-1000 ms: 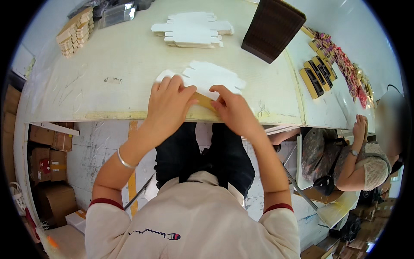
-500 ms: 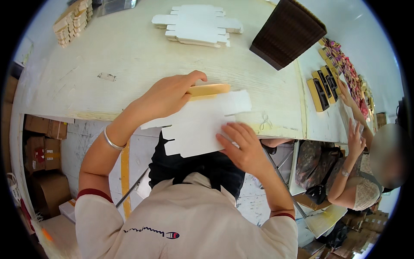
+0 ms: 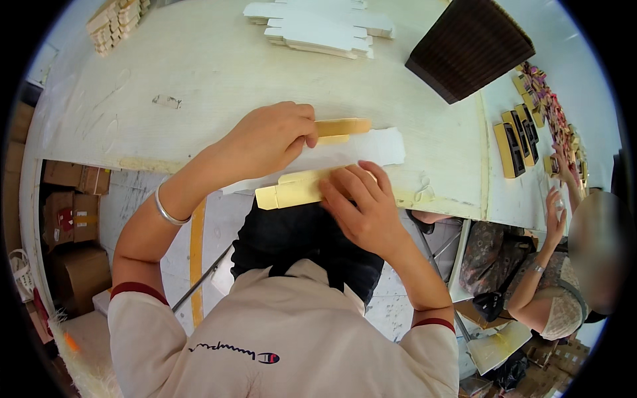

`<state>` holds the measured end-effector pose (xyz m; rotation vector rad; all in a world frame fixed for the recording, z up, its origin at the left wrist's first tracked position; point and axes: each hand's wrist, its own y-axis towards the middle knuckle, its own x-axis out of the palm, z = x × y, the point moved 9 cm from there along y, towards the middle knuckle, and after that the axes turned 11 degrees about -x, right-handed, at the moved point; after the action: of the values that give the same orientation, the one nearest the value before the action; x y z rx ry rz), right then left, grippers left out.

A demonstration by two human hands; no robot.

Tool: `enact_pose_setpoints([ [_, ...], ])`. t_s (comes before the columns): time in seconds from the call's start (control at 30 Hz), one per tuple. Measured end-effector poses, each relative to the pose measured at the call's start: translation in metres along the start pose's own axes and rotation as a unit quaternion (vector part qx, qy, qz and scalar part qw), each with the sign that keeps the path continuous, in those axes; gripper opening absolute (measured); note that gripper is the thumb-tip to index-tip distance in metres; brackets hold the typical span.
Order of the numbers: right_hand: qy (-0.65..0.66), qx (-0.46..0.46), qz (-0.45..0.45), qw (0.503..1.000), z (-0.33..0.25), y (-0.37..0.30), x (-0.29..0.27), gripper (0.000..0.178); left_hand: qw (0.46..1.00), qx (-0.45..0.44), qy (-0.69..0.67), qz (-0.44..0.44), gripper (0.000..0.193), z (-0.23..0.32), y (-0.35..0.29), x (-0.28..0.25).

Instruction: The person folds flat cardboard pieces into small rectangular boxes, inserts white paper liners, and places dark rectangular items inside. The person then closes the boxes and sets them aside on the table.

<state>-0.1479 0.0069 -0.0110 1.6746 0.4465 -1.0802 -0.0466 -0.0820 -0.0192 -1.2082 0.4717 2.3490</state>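
Note:
A carton blank (image 3: 298,188), white inside and gold outside, lies at the table's near edge, partly over my lap. Its far panel stands folded up and shows gold. The near panel is bent inward, gold side up, with a strip of white between the two. My left hand (image 3: 282,132) is closed on the far panel, fingertips and thumb pinching its left part. Curled fingers of my right hand (image 3: 365,209) hold the near panel close to its right end; the thumb is partly hidden.
A stack of flat white carton blanks (image 3: 318,26) lies farther back. Right of it stands a dark brown ribbed box (image 3: 470,50). Gold boxes with dark windows (image 3: 512,147) stand at the right, near a co-worker's hands (image 3: 556,205). A pile of light folded pieces (image 3: 116,25) sits far left.
My right hand has folded the near panel up and inward, so its gold side now shows instead of white. The left hand keeps hold of the far panel. The co-worker's hands have shifted.

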Motion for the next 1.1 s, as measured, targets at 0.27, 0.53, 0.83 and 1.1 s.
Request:
enact_pose_setpoints([
  [0.27, 0.080, 0.034, -0.039, 0.995, 0.012, 0.012, 0.008, 0.021, 0.994, -0.047, 0.003, -0.095, 0.039, 0.025, -0.028, -0.004],
  [0.53, 0.129, 0.123, -0.166, 0.970, 0.065, 0.027, 0.016, 0.011, 0.993, -0.035, 0.106, 0.031, 0.023, 0.020, -0.037, 0.004],
  [0.83, 0.235, 0.108, -0.102, 0.960, 0.034, 0.019, 0.008, 0.033, 0.977, -0.169, 0.131, -0.003, 0.037, 0.033, -0.007, 0.018],
  [1.1, 0.338, 0.117, -0.046, 0.933, 0.051, 0.002, 0.000, 0.025, 0.987, -0.007, -0.117, -0.107, 0.041, 0.027, -0.035, 0.002],
])
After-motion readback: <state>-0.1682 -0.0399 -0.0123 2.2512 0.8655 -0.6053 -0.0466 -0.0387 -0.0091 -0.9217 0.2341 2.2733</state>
